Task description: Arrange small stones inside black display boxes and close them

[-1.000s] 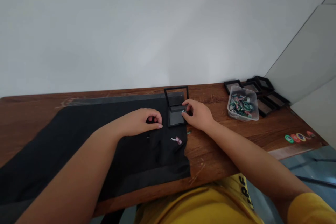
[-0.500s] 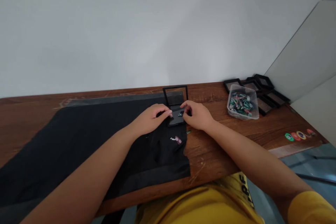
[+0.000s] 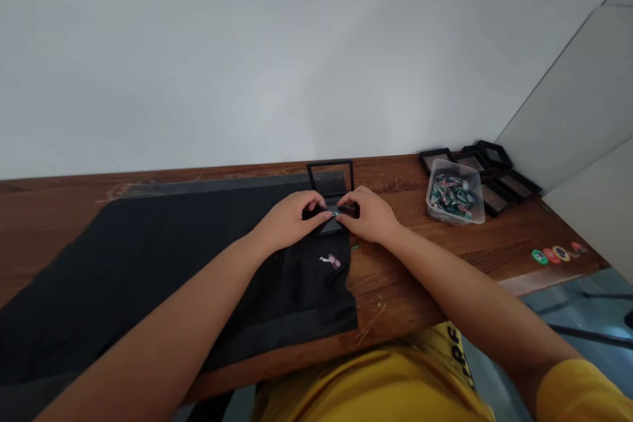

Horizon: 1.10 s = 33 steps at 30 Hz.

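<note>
An open hinged black case [image 3: 330, 232] lies on a black cloth [image 3: 163, 244], its framed clear lid [image 3: 353, 175] standing up at the back. Inside its base, a small shiny green piece [image 3: 335, 213] shows between my two thumb tips. My left hand [image 3: 291, 216] comes from the left, its curled fingers and thumb closed in at the piece. From the right, my right hand [image 3: 370, 214] mirrors it, thumb at the piece and index finger bent over the base. My fingers hide much of the base. Nearer me on the cloth lies a small pinkish scrap [image 3: 334, 262] with a white tail.
A clear plastic tub [image 3: 481, 201] of several shiny green and pink pieces stands on the wooden table [image 3: 395, 277] to the right. Behind it are several black cases [image 3: 519, 184]. Round colored stickers [image 3: 561, 253] sit near the right edge. A white wall [image 3: 247, 66] rises behind.
Both hands have drawn closer together over the case. My left thumb has moved right and my right thumb left, both now at the green piece.
</note>
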Each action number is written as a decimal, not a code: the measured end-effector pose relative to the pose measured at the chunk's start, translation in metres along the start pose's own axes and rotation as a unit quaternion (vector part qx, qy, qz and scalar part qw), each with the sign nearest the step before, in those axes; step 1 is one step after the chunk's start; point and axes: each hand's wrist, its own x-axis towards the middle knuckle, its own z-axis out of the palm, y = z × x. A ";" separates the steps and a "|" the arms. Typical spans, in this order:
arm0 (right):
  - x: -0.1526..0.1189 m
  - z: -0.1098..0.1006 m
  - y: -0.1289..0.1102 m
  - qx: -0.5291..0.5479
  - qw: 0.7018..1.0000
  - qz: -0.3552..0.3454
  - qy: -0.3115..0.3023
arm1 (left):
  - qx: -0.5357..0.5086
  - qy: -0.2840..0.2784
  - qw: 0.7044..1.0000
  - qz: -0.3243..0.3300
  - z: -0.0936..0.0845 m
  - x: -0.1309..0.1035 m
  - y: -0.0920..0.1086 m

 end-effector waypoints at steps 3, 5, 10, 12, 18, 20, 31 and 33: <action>-0.001 -0.001 -0.006 -0.021 1.000 0.018 -0.003 | 0.002 -0.001 1.000 -0.011 -0.001 -0.001 0.000; -0.003 -0.002 -0.009 -0.036 0.999 0.025 -0.004 | 0.002 0.001 1.000 -0.010 -0.002 -0.001 0.001; -0.005 -0.002 -0.015 -0.064 0.997 0.033 -0.003 | -0.009 0.008 1.000 0.001 0.000 -0.001 -0.001; -0.006 -0.001 -0.017 -0.075 0.996 0.038 -0.001 | -0.024 0.005 1.000 0.007 0.000 0.000 -0.003; -0.008 0.000 -0.019 -0.108 0.993 0.054 -0.005 | -0.050 -0.009 0.998 0.035 -0.001 0.003 -0.007; -0.007 -0.002 -0.021 -0.104 0.993 0.057 -0.013 | -0.040 -0.011 0.998 0.041 -0.002 0.003 -0.007; -0.001 -0.008 -0.009 -0.058 0.997 0.029 -0.044 | -0.013 0.001 0.999 0.031 0.001 0.002 -0.001; -0.001 -0.009 -0.007 -0.056 0.997 0.016 -0.049 | -0.019 0.005 0.999 0.029 0.001 0.002 -0.001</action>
